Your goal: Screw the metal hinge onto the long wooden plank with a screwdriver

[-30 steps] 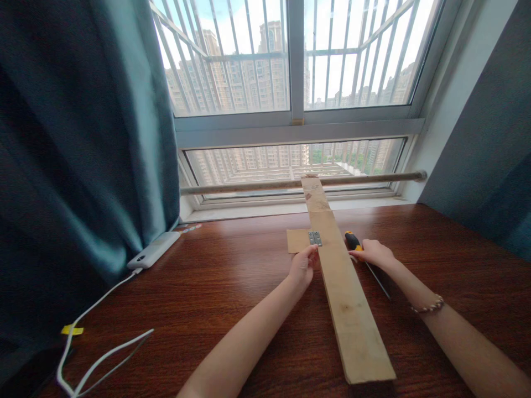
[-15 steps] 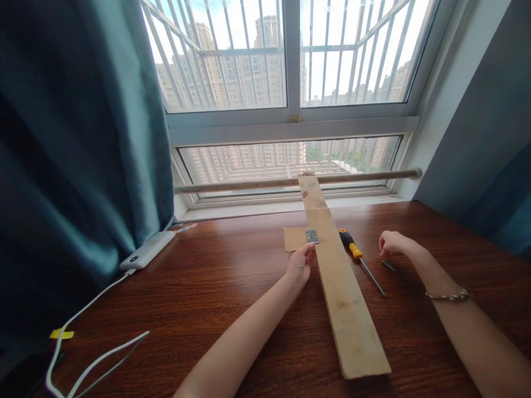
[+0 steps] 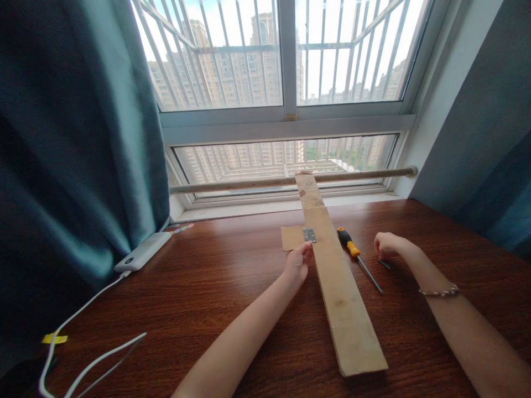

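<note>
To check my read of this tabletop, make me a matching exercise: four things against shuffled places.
1. long pale wooden board
2. grey metal hinge
3. screwdriver with black-and-yellow handle
4. white oblong device

A. at the foot of the blue cloth curtain
B. across the board's left edge, by the left hand
C. between the board and the right hand
D. far end at the pale horizontal pipe

Pairs: 1-D, 2-B, 3-C, 4-A

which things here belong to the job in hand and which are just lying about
Seemingly in the job:
- hinge, at the left hand's fingertips
- long board and small flat piece beneath the hinge
- screwdriver
- small dark piece by the right hand

Probably lying about:
- white device
- its white cable
- yellow tag
</note>
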Action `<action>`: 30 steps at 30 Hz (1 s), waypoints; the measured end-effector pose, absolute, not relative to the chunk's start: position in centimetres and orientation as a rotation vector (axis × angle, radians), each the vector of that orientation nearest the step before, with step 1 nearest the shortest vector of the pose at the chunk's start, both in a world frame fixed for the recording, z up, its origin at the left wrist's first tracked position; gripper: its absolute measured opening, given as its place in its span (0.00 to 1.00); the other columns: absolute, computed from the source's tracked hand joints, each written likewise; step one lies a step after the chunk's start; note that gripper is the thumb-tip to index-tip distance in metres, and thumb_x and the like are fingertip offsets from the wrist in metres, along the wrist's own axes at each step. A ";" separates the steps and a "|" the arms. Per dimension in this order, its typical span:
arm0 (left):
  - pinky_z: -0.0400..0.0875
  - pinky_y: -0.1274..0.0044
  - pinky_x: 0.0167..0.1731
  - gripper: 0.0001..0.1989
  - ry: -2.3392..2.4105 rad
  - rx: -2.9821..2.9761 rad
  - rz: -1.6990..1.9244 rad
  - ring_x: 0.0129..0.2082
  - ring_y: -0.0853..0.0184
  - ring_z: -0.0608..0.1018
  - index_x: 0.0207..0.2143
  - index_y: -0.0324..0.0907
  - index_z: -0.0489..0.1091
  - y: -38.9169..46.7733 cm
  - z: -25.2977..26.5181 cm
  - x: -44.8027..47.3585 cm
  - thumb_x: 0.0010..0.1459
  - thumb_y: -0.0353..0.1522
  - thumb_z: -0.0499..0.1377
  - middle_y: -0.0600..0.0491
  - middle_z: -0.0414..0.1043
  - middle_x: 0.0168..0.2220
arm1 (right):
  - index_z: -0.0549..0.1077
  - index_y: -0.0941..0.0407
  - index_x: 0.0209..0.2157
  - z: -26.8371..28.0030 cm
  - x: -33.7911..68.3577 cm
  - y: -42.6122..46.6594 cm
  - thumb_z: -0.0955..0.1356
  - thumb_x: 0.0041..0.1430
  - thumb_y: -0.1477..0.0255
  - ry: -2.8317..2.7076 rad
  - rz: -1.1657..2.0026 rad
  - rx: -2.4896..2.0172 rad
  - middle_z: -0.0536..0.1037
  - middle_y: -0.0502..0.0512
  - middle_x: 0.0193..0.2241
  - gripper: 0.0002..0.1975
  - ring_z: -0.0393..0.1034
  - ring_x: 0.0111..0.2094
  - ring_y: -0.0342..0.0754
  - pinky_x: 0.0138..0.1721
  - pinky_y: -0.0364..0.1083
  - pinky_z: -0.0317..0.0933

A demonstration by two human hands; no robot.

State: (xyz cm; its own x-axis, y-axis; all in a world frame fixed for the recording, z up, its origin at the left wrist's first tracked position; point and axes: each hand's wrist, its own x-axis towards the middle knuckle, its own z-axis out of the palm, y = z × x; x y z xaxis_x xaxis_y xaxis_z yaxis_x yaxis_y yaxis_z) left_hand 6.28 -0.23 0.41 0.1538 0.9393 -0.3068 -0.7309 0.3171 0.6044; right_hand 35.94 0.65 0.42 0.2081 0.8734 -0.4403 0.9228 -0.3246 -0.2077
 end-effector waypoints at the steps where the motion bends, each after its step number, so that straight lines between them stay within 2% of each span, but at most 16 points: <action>1: 0.70 0.82 0.29 0.09 0.717 0.350 1.228 0.24 0.72 0.75 0.29 0.36 0.71 -0.3 0.4 6.3 0.43 0.19 0.60 0.52 0.75 0.25 | 0.72 0.59 0.14 0.2 35.9 0.7 0.68 0.30 0.83 1.754 -0.748 2.366 0.73 0.54 0.15 0.06 0.70 0.21 0.48 0.23 0.43 0.61; 9: 0.69 0.82 0.30 0.07 0.722 0.331 1.222 0.25 0.72 0.75 0.26 0.37 0.71 -0.4 0.7 6.2 0.43 0.20 0.60 0.53 0.74 0.24 | 0.69 0.60 0.12 0.6 35.6 0.7 0.68 0.32 0.82 1.783 -0.619 2.493 0.71 0.56 0.12 0.05 0.70 0.19 0.50 0.22 0.44 0.61; 12: 0.69 0.81 0.30 0.07 0.720 0.342 1.237 0.25 0.72 0.75 0.26 0.37 0.70 -0.4 0.8 6.2 0.42 0.19 0.60 0.53 0.74 0.25 | 0.73 0.59 0.18 2.6 34.8 0.4 0.67 0.38 0.78 1.924 -0.509 2.559 0.74 0.56 0.17 0.02 0.72 0.23 0.49 0.26 0.43 0.62; 16: 0.69 0.81 0.30 0.08 0.712 0.358 1.249 0.25 0.72 0.75 0.26 0.37 0.70 -0.5 0.7 6.2 0.42 0.20 0.61 0.52 0.75 0.26 | 0.74 0.57 0.29 5.1 31.8 -0.4 0.65 0.48 0.71 2.359 -0.443 2.645 0.78 0.52 0.26 0.08 0.72 0.27 0.44 0.30 0.39 0.62; 19: 0.69 0.81 0.31 0.07 0.712 0.368 1.229 0.25 0.72 0.75 0.26 0.36 0.70 -0.5 0.6 6.2 0.43 0.20 0.60 0.52 0.75 0.26 | 0.75 0.57 0.28 5.5 29.3 -0.8 0.65 0.48 0.69 2.619 -0.411 2.598 0.77 0.52 0.25 0.08 0.71 0.27 0.45 0.29 0.40 0.60; 25: 0.70 0.80 0.34 0.06 0.714 0.350 1.219 0.26 0.71 0.76 0.25 0.36 0.70 -0.6 0.8 6.2 0.43 0.19 0.59 0.52 0.74 0.24 | 0.75 0.57 0.28 4.5 28.4 -0.6 0.64 0.49 0.71 2.512 -0.132 2.681 0.78 0.53 0.28 0.08 0.70 0.31 0.46 0.32 0.41 0.59; 30: 0.71 0.81 0.32 0.08 0.692 0.338 1.234 0.26 0.72 0.76 0.24 0.37 0.70 -0.7 1.1 6.2 0.42 0.18 0.59 0.54 0.74 0.23 | 0.74 0.56 0.29 3.8 27.9 -0.6 0.63 0.52 0.71 2.654 -0.153 2.508 0.78 0.52 0.29 0.09 0.70 0.31 0.45 0.34 0.40 0.58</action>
